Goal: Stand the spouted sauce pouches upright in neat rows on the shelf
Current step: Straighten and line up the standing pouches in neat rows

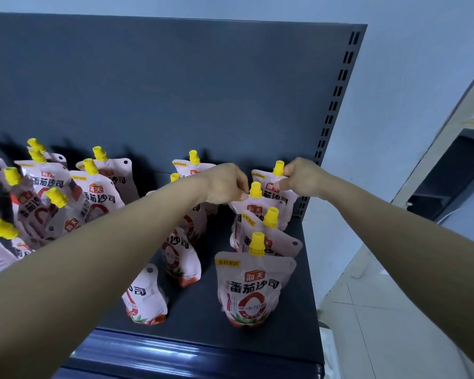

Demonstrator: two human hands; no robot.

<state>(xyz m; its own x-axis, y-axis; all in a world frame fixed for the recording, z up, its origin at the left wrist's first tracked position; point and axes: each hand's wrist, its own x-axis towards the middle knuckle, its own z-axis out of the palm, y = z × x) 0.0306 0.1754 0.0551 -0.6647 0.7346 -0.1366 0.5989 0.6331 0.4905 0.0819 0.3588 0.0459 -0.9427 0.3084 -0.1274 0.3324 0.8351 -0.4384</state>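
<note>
Right-side pink plastic yellow-capped sauce pouches (pixel 248 285) stand rowed; left hand (pixel 226 184) pinches a rear pouch (pixel 253 208), right hand (pixel 298 175) the rearmost pouch (pixel 266 184); left cluster (pixel 52 203) leans unsorted.

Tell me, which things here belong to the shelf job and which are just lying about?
Job: sauce pouches, dark shelf, left hand and right hand, each pinching a pouch top.
Just there: blue wall, tiled floor, neighbouring rack.

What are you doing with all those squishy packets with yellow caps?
A person is tidying sauce pouches on a dark shelf. The left hand pinches the top of one pouch in the right-hand row, the right hand pinches the pouch behind it. That row stands upright; the pouches at the left lean untidily.
</note>
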